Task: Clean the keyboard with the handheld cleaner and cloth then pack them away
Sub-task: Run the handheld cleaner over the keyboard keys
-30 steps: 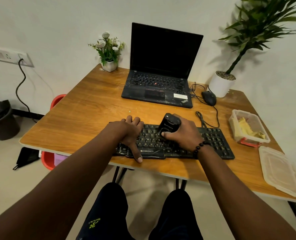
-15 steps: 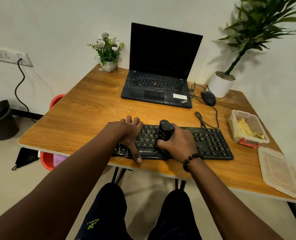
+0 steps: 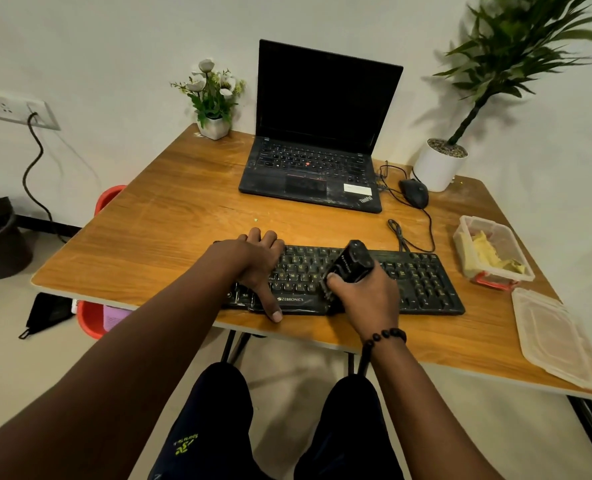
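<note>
- Keyboard (image 3: 422,282) lies flat along the near edge of the tabletop (image 3: 170,244), black, brand strip facing the person.
- Left hand (image 3: 256,261) rests on the keyboard's left end; grip spread, fingers straight, thumb reaching over the near rim.
- Right hand (image 3: 363,299) grips the handheld cleaner (image 3: 351,261), fingers curled round its body; the unit is tilted, lower end on the keys near mid-keyboard.
- Open container (image 3: 491,251) near the right edge holds something yellow (possibly the cloth; cannot tell). Its lid (image 3: 557,341) lies toward the near right corner.
</note>
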The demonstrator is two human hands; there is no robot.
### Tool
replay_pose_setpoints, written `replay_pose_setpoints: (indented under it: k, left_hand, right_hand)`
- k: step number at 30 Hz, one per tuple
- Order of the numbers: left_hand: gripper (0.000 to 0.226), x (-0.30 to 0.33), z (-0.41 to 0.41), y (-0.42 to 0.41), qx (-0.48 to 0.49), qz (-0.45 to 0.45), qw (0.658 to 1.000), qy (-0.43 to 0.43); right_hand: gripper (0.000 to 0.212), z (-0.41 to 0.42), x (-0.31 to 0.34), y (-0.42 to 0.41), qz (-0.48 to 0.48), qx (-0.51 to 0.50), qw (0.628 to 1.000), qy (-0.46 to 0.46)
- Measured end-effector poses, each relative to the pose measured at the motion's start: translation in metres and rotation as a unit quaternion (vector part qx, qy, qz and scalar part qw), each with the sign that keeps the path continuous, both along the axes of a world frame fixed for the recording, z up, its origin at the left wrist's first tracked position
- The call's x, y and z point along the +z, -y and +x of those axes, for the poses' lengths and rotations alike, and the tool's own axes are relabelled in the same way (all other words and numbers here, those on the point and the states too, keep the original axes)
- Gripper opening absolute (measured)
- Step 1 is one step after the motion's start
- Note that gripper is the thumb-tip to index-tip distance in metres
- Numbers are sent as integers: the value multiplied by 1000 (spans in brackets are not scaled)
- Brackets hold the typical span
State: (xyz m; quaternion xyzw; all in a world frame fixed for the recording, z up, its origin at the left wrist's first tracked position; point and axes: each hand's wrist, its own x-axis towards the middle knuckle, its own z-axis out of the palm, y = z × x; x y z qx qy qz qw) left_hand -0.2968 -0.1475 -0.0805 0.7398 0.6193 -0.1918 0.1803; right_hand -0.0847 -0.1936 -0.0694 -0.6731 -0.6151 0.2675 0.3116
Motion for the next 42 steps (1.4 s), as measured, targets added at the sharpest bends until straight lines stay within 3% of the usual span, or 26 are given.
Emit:
replay_pose_setpoints:
  k: [4, 7, 9, 12, 14, 17, 20, 22, 26, 31, 35, 39, 42]
  left_hand:
    - [157, 3, 3, 1, -11, 2, 1000, -10]
    - [156, 4, 5, 0, -10, 2, 1000, -17]
    - [157, 3, 4, 0, -6, 2, 1000, -14]
    - [156, 2, 4, 0, -9, 1, 1000, -15]
    - [157, 3, 5, -1, -12, -3, 1000, -21]
    - [158, 3, 4, -1, -7, -1, 1000, -19]
    - [156, 3, 4, 0, -10, 2, 1000, -19]
    - [155, 3, 5, -1, -15, 1, 1000, -22]
    - [153, 3, 3, 2, -12, 5, 1000, -15]
    - [151, 10, 9, 1, -20, -1, 999, -33]
    - [156, 5, 5, 2, -11, 1, 1000, -18]
    - [154, 5, 4, 3, -18, 4, 1000, -19]
    - [155, 5, 5, 3, -17, 2, 1000, -20]
  right_hand:
    - [35, -6, -1, 5, -47, 77, 995, 35]
    - [36, -5, 9, -7, -21, 37, 999, 8]
    - [33, -7, 10, -9, -2, 4, 999, 43]
    - [42, -11, 2, -4, -49, 71, 994, 60]
    - [44, -10, 4, -4, -66, 68, 995, 13]
    - [37, -9, 7, -2, -22, 4, 1000, 12]
    - [32, -15, 1, 17, -19, 55, 998, 37]
    - [30, -17, -3, 26, -10, 75, 997, 8]
    - [37, -13, -14, 38, 66, -69, 994, -56]
    - [32, -11, -16, 47, 35, 44, 998, -26]
    - [31, -12, -16, 47, 93, -28, 994, -43]
    - [26, -21, -24, 68, 35, 54, 993, -97]
    - [27, -16, -27, 64, 54, -2, 989, -134]
